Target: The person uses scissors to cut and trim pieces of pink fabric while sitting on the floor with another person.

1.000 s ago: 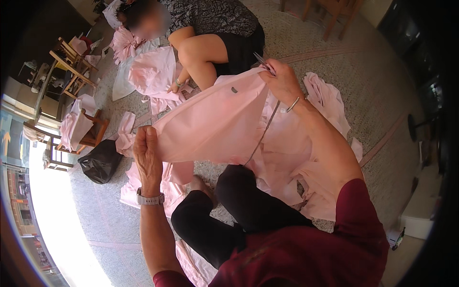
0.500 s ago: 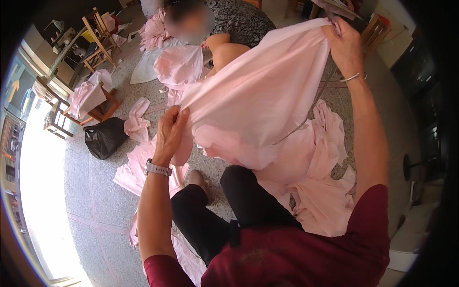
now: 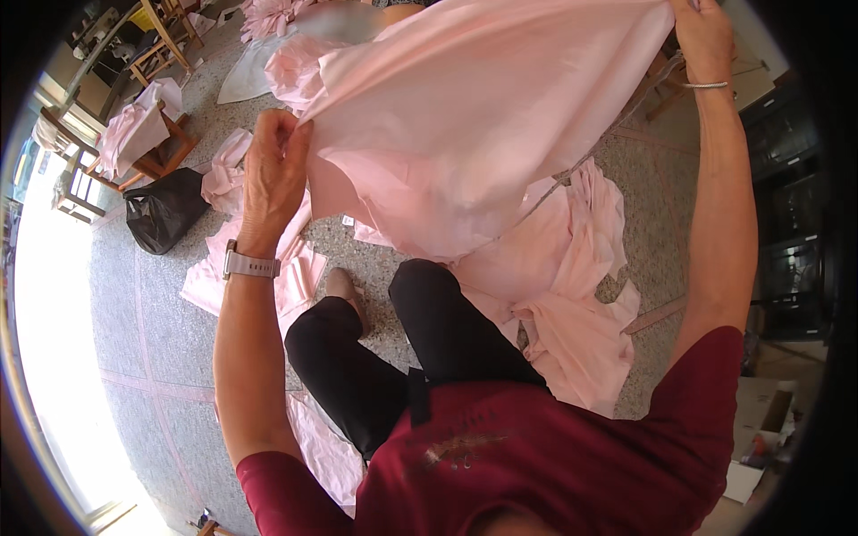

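Both hands are up, the left hand (image 3: pixel 273 170) pinching one edge of the pink cloth (image 3: pixel 474 116), the right hand (image 3: pixel 706 36) gripping its far corner, fingers closed.

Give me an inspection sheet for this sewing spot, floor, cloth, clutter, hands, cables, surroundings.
Surface: speckled stone floor with thin joint lines; the person sits on it.
Job's things: large pink cloth lifted and spread between both hands.
Clutter: more pink cloth pieces on the floor by the legs; black bag at left.
Hands: left hand pinches the cloth's lower edge, watch on that wrist; right hand has its grip on the upper edge, bangle on that wrist.
Cables: nothing seen.
Surroundings: wooden chairs draped with pink cloth; dark cabinet at right; another person partly hidden behind the cloth.
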Motion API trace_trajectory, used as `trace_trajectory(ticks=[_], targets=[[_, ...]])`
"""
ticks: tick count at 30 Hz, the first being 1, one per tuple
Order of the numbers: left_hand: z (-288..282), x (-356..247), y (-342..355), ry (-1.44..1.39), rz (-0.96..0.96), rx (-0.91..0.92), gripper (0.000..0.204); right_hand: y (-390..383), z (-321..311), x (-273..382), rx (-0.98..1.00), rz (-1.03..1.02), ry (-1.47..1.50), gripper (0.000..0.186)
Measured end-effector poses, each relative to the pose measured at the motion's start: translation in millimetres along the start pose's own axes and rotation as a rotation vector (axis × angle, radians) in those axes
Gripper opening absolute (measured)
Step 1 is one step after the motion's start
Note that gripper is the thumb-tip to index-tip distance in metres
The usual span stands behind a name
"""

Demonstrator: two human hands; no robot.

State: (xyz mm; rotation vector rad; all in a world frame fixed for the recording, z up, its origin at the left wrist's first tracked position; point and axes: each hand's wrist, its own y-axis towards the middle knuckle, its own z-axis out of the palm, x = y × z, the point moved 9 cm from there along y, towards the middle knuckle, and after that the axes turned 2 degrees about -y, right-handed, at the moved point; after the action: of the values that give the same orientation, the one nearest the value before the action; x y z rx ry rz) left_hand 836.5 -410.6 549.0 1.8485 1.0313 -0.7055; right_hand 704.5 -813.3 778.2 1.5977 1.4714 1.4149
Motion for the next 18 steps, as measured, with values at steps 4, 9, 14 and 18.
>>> trace_trajectory(ticks=[4, 9, 14, 18], targets=[[-21, 7, 9, -0.052, 0.053, -0.145, 0.018, -11, 4, 4, -0.03, -0.05, -0.044, 0.016], [-44, -5, 34, -0.112, 0.141, -0.204, 0.026, -5, 19, -31, 0.061, 0.001, 0.148, 0.017], [-41, -43, 31, 0.137, 0.274, 0.057, 0.033, 6, 21, -108, 0.178, 0.29, 0.153, 0.03], [-56, -24, 37, 0.52, 0.398, 0.026, 0.024, -12, 24, -86, 0.17, 0.343, 0.21, 0.034]])
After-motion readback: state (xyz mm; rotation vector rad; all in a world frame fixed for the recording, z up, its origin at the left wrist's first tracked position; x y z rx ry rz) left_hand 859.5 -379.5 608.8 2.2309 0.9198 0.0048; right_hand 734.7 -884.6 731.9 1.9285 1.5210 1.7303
